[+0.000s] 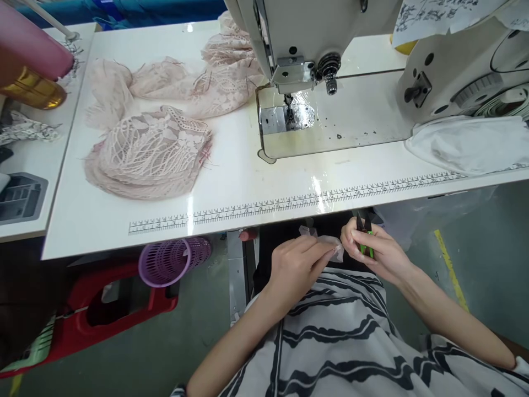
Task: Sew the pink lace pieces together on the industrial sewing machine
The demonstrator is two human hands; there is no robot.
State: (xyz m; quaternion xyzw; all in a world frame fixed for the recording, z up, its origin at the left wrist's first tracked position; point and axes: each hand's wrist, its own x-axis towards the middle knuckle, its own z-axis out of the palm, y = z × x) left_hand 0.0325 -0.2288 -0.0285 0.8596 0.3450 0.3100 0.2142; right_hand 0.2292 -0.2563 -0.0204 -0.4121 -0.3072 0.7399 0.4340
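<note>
In the head view my left hand (295, 263) is closed over my lap, its thumb and fingers pinching a small pale piece of fabric (337, 251). Part of that piece hides beneath the hand. Close by on the right, my right hand (376, 249) is wrapped round thread snips (365, 236) with dark blades and green handles. The blades point up, away from my body. The fingertips of this hand are at the fabric's right edge; whether they grip it too I cannot tell.
A sewing machine (330, 44) stands on the white table (231, 182), with pale pink lace (152, 154) to its left. A printed ruler (289, 203) runs along the front edge. White cloth (471, 144) lies at right. Below are a purple basket (165, 263) and a red stool (103, 325).
</note>
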